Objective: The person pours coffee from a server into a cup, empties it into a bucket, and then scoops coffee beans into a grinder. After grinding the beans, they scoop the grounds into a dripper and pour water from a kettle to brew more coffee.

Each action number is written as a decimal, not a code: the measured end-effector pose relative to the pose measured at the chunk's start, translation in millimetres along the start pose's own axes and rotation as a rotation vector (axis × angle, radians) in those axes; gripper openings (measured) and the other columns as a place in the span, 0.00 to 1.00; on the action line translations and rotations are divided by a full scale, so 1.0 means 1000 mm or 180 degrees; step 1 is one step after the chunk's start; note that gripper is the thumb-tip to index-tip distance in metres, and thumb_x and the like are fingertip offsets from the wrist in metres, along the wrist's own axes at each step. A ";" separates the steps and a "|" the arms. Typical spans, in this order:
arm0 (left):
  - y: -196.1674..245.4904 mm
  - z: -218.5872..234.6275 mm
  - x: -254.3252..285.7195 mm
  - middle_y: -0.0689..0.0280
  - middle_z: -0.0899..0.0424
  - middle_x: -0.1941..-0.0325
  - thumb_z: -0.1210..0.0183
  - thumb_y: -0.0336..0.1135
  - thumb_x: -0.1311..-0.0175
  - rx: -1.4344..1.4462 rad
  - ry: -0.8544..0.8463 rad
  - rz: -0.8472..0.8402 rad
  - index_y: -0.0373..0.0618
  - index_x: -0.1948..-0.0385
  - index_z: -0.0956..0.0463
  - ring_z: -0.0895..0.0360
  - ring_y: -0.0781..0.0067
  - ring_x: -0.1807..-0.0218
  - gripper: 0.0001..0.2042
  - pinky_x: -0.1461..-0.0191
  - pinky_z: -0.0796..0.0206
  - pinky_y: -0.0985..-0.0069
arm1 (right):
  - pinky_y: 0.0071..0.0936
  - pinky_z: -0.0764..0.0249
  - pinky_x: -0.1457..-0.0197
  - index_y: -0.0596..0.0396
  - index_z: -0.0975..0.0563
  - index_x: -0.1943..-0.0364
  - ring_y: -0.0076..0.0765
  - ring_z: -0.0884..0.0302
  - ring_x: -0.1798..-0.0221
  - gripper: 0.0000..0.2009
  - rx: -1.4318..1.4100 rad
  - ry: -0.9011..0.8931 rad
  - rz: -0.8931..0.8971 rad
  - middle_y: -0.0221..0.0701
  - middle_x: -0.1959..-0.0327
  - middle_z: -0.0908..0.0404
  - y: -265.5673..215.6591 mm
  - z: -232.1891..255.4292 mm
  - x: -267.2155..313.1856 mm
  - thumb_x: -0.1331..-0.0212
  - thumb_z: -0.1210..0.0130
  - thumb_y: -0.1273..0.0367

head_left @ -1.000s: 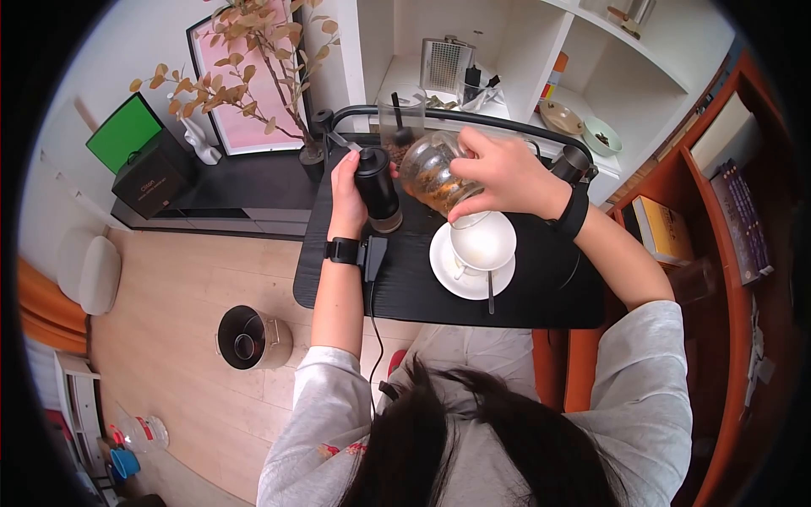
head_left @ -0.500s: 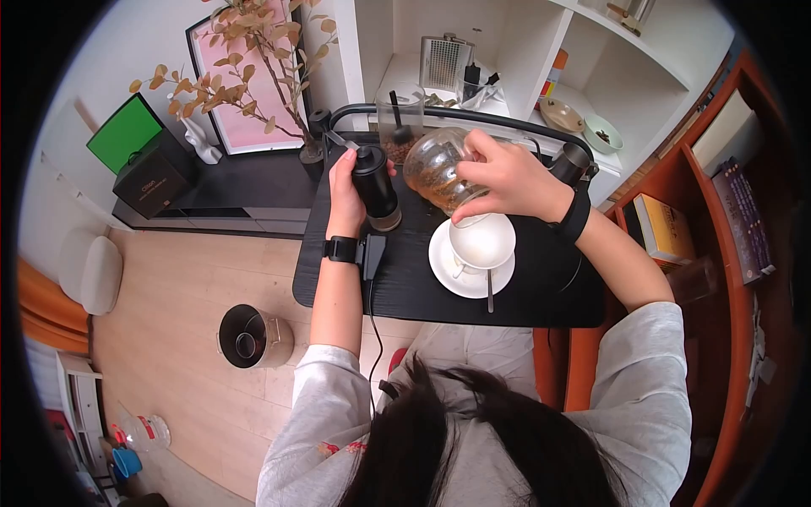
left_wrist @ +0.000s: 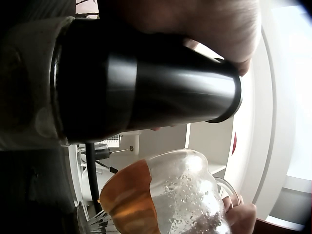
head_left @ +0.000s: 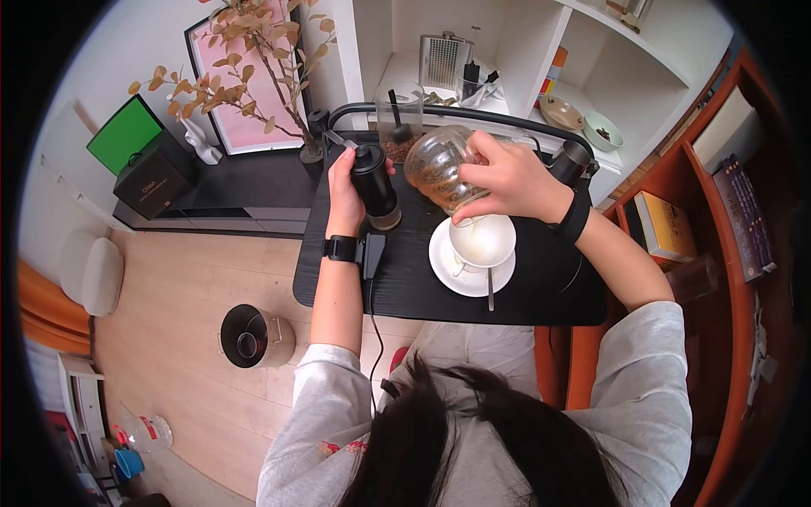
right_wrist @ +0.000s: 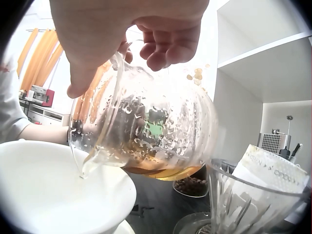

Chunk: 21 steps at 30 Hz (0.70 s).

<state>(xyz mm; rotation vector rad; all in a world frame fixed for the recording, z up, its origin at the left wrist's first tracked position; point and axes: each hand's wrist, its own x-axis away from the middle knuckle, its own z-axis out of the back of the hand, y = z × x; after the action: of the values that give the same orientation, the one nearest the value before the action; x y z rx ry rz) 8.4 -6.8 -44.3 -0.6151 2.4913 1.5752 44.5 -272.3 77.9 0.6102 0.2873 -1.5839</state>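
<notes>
In the head view my left hand [head_left: 345, 198] grips a black hand coffee grinder [head_left: 374, 186], upright on the black table [head_left: 549, 291], with its crank on top. My right hand [head_left: 519, 179] holds a round glass coffee server [head_left: 432, 169] by its handle, tipped toward a white cup [head_left: 481, 241]. In the right wrist view the server's lip hangs over the cup's rim, a drop at its edge. Amber liquid [right_wrist: 170, 173] lies along the server's lower side, and droplets cover the glass. Under the cup is a white saucer [head_left: 441, 266] with a spoon [head_left: 491, 296] on it.
Behind the grinder stands a clear canister [head_left: 399, 139] of coffee beans with a black scoop. A clear ribbed dripper [right_wrist: 234, 204] holding a paper filter [right_wrist: 273, 170] is near the server. A black rail [head_left: 456, 112] edges the table's back, before white shelves [head_left: 515, 51].
The server has shifted slightly right and stays tipped over the cup. My left hand keeps its grip on the grinder.
</notes>
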 end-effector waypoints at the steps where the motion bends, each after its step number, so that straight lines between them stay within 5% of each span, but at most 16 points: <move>1: 0.000 0.000 0.000 0.56 0.16 0.67 0.59 0.57 0.32 0.0003 -0.0007 -0.0001 0.38 0.64 0.22 0.18 0.63 0.64 0.28 0.58 0.28 0.71 | 0.29 0.31 0.76 0.50 0.27 0.73 0.33 0.29 0.72 0.26 0.0006 0.0002 0.0003 0.31 0.70 0.37 0.000 0.000 0.000 0.62 0.33 0.44; 14: -0.001 0.000 0.000 0.56 0.16 0.67 0.59 0.57 0.33 0.0013 -0.0030 0.0000 0.38 0.65 0.22 0.19 0.63 0.64 0.28 0.58 0.28 0.71 | 0.29 0.32 0.73 0.51 0.27 0.75 0.34 0.30 0.73 0.27 0.0046 -0.0024 0.0034 0.31 0.68 0.35 -0.002 0.001 0.000 0.61 0.33 0.43; 17: -0.001 -0.001 -0.001 0.52 0.16 0.69 0.55 0.49 0.31 0.0315 -0.0037 -0.0127 0.32 0.63 0.23 0.17 0.60 0.68 0.23 0.60 0.25 0.70 | 0.29 0.32 0.73 0.51 0.27 0.75 0.35 0.30 0.73 0.27 0.0034 -0.0022 0.0043 0.31 0.68 0.35 -0.001 0.001 0.000 0.62 0.33 0.43; 21: 0.000 0.000 0.000 0.56 0.16 0.66 0.59 0.58 0.33 0.0033 -0.0027 0.0017 0.39 0.64 0.22 0.19 0.63 0.64 0.28 0.57 0.28 0.71 | 0.29 0.32 0.73 0.51 0.27 0.75 0.35 0.30 0.73 0.27 0.0000 -0.0019 0.0059 0.31 0.68 0.35 -0.001 0.000 0.000 0.62 0.33 0.43</move>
<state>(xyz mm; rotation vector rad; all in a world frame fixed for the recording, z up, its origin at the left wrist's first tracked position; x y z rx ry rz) 8.7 -7.0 -44.3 -0.5995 2.4954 1.5622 43.7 -272.3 77.7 0.6063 0.2764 -1.5677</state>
